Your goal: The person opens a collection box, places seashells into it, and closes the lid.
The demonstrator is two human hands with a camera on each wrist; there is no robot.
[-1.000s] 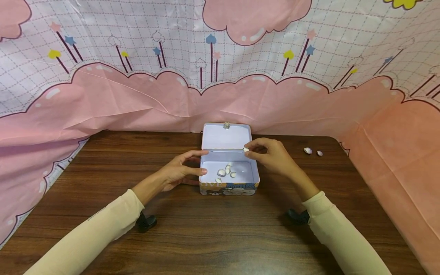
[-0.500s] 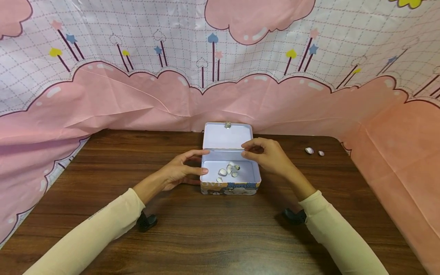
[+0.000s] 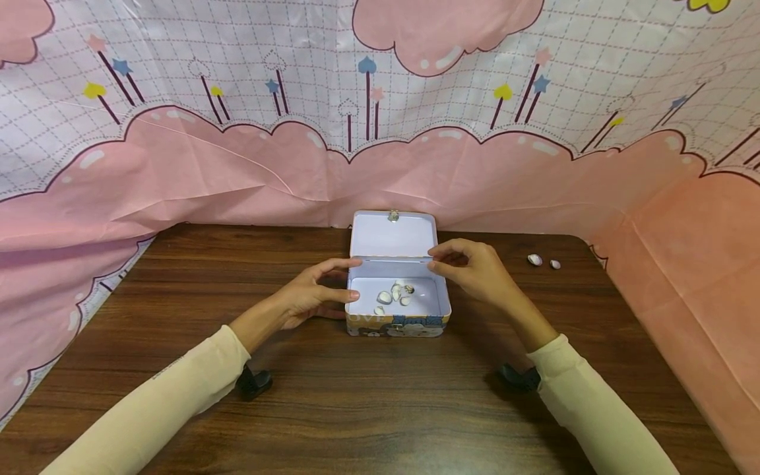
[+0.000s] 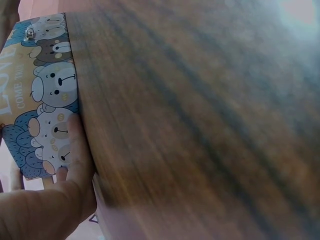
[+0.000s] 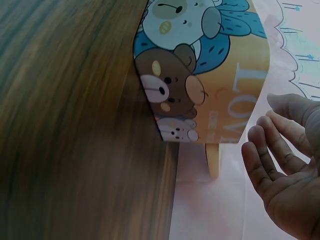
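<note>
While the left hand [image 3: 304, 292] lays straight, spread fingers against the nine-o'clock end of the tin [image 3: 375, 327], the right hand [image 3: 479, 272] hangs at two, thumb and forefinger parted.
On the table [image 3: 380, 409], the tin's long axis runs nine to three, bear-printed front [image 4: 54, 85] facing six, lid [image 3: 393, 237] tipped back toward twelve; white shells [image 3: 384, 297] lie inside, two more shells [image 3: 535, 260] between two and three.

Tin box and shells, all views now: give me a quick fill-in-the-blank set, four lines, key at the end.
1. The box has its lid ____, not shut.
2. The loose shells on the table, outside the box, number ____.
3. The right hand holds ____.
4. The animals printed on the box are ____.

Missing words: open; two; nothing; bears.
</note>
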